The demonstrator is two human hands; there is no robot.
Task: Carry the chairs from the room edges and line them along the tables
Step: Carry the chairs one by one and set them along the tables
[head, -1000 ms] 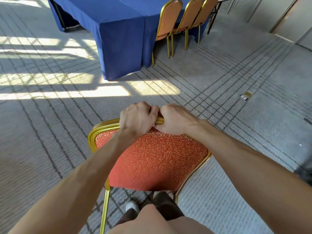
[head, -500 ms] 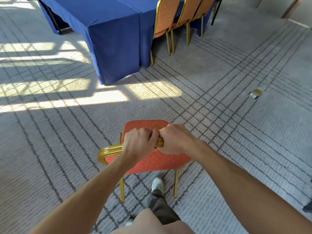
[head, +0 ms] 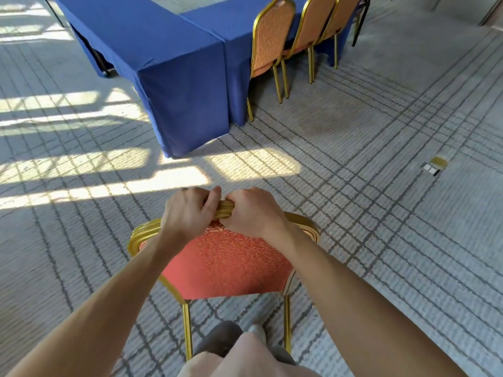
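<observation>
A red patterned chair [head: 226, 263] with a gold metal frame is right in front of me, its backrest facing me. My left hand [head: 187, 213] and my right hand [head: 251, 214] sit side by side on the top rail, both clenched around it. Two gold rear legs show below the backrest; the seat and front legs are hidden. Ahead stands a long table under a blue cloth [head: 174, 66]. Three matching chairs [head: 272, 36] are lined along its right side.
Grey carpet with dark grid lines covers the floor, with bright sun patches to the left and ahead. A small floor socket with a gold lid [head: 435, 165] lies at the right. My legs and a shoe [head: 257, 333] are just behind the chair.
The blue table and the row of chairs have come closer. The held chair has tipped and swung in my hands, the backrest now facing me again. Both hands kept their grip.
</observation>
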